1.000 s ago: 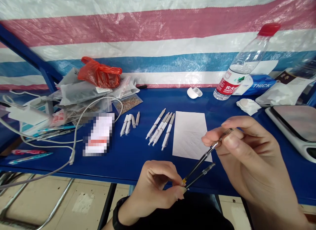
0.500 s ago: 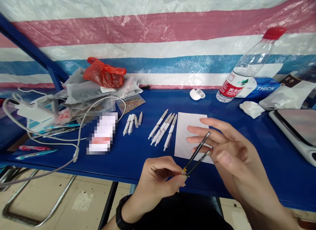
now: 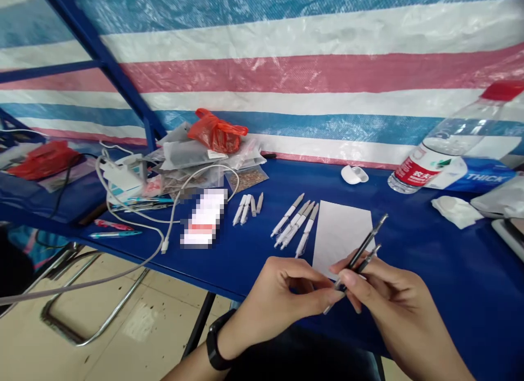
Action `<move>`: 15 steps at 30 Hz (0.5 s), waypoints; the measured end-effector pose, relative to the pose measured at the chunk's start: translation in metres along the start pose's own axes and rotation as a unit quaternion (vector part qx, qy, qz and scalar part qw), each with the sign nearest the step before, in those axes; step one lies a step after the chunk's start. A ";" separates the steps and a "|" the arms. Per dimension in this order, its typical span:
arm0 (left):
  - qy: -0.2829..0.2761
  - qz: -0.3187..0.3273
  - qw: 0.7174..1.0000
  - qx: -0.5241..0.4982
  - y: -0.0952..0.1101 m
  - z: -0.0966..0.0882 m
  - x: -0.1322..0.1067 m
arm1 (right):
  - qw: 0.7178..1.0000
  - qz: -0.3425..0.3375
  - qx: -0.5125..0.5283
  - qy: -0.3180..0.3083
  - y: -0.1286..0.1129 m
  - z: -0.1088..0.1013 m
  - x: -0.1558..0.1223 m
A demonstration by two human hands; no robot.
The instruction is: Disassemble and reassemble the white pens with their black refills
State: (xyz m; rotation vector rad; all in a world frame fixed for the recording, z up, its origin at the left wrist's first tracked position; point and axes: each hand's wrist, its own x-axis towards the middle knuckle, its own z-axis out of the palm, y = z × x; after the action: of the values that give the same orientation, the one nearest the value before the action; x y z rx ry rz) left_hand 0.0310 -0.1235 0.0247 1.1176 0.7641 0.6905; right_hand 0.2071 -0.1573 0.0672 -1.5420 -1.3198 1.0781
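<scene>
My left hand (image 3: 286,293) and my right hand (image 3: 385,299) meet at the near edge of the blue table (image 3: 450,272). Both pinch the lower ends of two thin dark pen refills (image 3: 362,255), which slant up to the right over a white sheet of paper (image 3: 335,233). The left hand wears a black wristband. Several white pens (image 3: 297,224) lie in a row just left of the paper, and a few short white pen parts (image 3: 246,207) lie further left.
A water bottle with a red cap (image 3: 446,152) lies at the right, near a crumpled tissue (image 3: 456,210) and a blue pack. A red bag (image 3: 216,132), clear packets, a white cable (image 3: 164,244) and coloured pens (image 3: 114,233) crowd the left. A white earbud case (image 3: 354,174) sits behind the paper.
My right hand has come down and closed on the refills beside the left hand; before, its fingers were spread. The view has swung left and up.
</scene>
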 end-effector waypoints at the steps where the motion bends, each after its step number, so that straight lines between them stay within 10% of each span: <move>1: 0.018 0.014 0.998 0.067 0.004 -0.008 0.001 | 1.000 -0.002 -0.017 0.002 0.002 -0.004 0.003; 3: 0.127 0.065 0.961 0.239 0.014 -0.029 0.006 | 0.999 -0.003 -0.042 0.004 0.006 -0.013 0.011; 6: 0.300 0.041 0.793 0.528 0.029 -0.060 0.023 | 0.998 0.004 -0.058 0.012 0.007 -0.025 0.032; 9: 0.271 -0.099 0.665 0.689 0.039 -0.081 0.042 | 0.999 0.023 -0.026 0.029 0.004 -0.028 0.055; 15: 0.193 -0.197 0.622 0.733 0.039 -0.090 0.055 | 0.996 0.044 0.030 0.069 0.012 -0.025 0.074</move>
State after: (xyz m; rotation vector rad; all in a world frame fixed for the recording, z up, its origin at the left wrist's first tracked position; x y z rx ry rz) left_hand -0.0160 -0.0208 0.0296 2.1544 2.0535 -0.3120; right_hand 0.2408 -0.0867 0.0566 -1.6126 -1.1268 1.0356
